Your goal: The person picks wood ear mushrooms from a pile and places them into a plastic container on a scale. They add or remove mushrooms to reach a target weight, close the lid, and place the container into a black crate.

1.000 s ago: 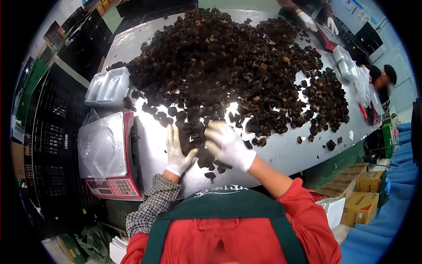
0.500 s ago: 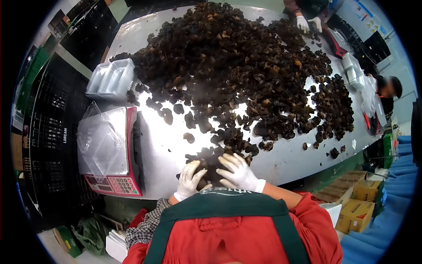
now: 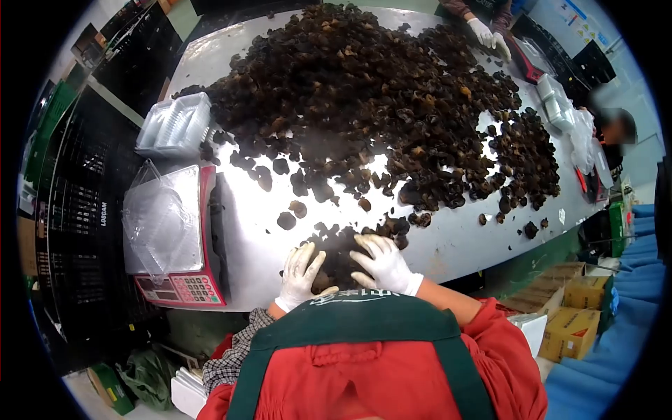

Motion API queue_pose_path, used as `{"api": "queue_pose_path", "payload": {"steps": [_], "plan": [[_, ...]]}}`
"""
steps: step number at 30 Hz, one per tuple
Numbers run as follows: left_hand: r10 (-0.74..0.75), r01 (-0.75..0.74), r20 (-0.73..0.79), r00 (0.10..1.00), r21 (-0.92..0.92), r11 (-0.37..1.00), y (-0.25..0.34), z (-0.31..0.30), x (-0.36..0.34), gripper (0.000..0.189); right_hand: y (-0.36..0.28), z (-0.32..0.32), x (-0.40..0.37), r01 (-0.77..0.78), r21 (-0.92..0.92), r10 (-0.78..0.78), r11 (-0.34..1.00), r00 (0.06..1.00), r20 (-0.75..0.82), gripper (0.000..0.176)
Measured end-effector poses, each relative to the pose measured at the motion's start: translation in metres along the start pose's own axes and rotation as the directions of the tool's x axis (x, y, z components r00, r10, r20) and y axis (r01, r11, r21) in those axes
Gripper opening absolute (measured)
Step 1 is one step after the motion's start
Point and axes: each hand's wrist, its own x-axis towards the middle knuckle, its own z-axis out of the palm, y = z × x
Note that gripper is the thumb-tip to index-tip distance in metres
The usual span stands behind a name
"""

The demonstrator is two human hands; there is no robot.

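Both hands wear white gloves and rest at the table's near edge. My left hand [image 3: 301, 275] is at the left side of a small heap of dark fungus pieces [image 3: 337, 253], fingers apart. On the heap's right side, my right hand [image 3: 383, 264] has its fingers spread over the pieces. Neither hand is closed round anything that I can make out. A large pile of the same dark, wrinkled pieces [image 3: 336, 91] covers the middle and back of the metal table [image 3: 255, 269]. Loose pieces lie between the pile and my hands.
A red scale [image 3: 183, 288] bearing a clear plastic container [image 3: 162, 220] stands on the left, with stacked clear trays [image 3: 175, 126] behind it. Black crates [image 3: 87, 210] line the left. Two people, another scale [image 3: 525, 61] and cardboard boxes [image 3: 570, 332] are at the right.
My hands have moved slightly with the small heap between them, and the near pieces have shifted. The gloved hands of the person at the back right have come closer together.
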Motion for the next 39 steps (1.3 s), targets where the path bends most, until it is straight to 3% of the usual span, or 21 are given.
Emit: {"api": "queue_pose_path", "payload": {"steps": [6, 8, 12, 13, 17, 20, 24, 28, 32, 36, 37, 39], "plan": [[-0.014, 0.013, 0.008, 1.000, 0.058, 0.998, 0.002, -0.006, -0.004, 0.095, -0.004, 0.000, -0.017, -0.077, -0.047, 0.073, 0.996, 0.994, -0.084, 0.048], [-0.019, 0.019, -0.010, 1.000, 0.099, 0.995, 0.005, -0.015, -0.008, 0.097, -0.009, -0.003, -0.011, -0.082, -0.056, 0.077, 0.995, 0.994, -0.077, 0.058], [-0.097, 0.091, 0.035, 0.995, 0.157, 0.983, -0.007, -0.018, -0.036, 0.103, -0.012, 0.005, -0.016, 0.024, 0.012, -0.024, 1.000, 1.000, 0.000, 0.063], [-0.114, 0.111, 0.023, 0.993, 0.097, 0.989, -0.006, -0.020, -0.039, 0.106, -0.010, -0.001, -0.021, 0.040, 0.053, -0.038, 0.998, 0.999, -0.034, 0.065], [-0.087, 0.085, 0.022, 0.996, 0.062, 0.994, -0.012, -0.018, -0.046, 0.111, 0.009, -0.023, -0.047, -0.084, -0.030, 0.077, 0.996, 0.983, -0.168, 0.079], [-0.038, 0.038, 0.054, 0.998, 0.004, 0.999, -0.011, -0.020, -0.032, 0.114, 0.031, -0.033, -0.063, -0.308, -0.061, 0.292, 0.949, 0.937, -0.191, 0.087], [0.021, -0.022, 0.145, 0.989, 0.003, 1.000, -0.014, -0.017, -0.018, 0.122, 0.045, -0.028, -0.082, -0.368, -0.083, 0.353, 0.926, 0.923, -0.154, 0.090], [0.039, -0.038, 0.182, 0.983, -0.006, 0.999, -0.015, -0.017, -0.005, 0.128, 0.044, -0.017, -0.063, -0.234, -0.086, 0.211, 0.968, 0.953, -0.215, 0.089], [0.059, -0.056, 0.213, 0.975, -0.021, 0.998, -0.018, -0.019, 0.002, 0.129, 0.051, -0.018, -0.026, -0.245, -0.179, 0.229, 0.953, 0.968, -0.105, 0.082], [0.040, -0.042, 0.215, 0.976, 0.005, 0.999, -0.018, -0.023, -0.009, 0.128, 0.035, -0.023, -0.052, -0.122, -0.055, 0.120, 0.991, 0.992, -0.045, 0.084], [0.038, -0.041, 0.211, 0.977, 0.011, 0.999, -0.020, -0.022, -0.013, 0.127, 0.031, -0.020, -0.061, -0.074, 0.040, 0.079, 0.996, 0.990, -0.117, 0.086], [0.040, -0.042, 0.224, 0.974, 0.007, 0.999, -0.023, -0.020, -0.014, 0.127, 0.028, -0.020, -0.077, -0.080, -0.019, 0.078, 0.997, 0.993, -0.092, 0.087]]}}
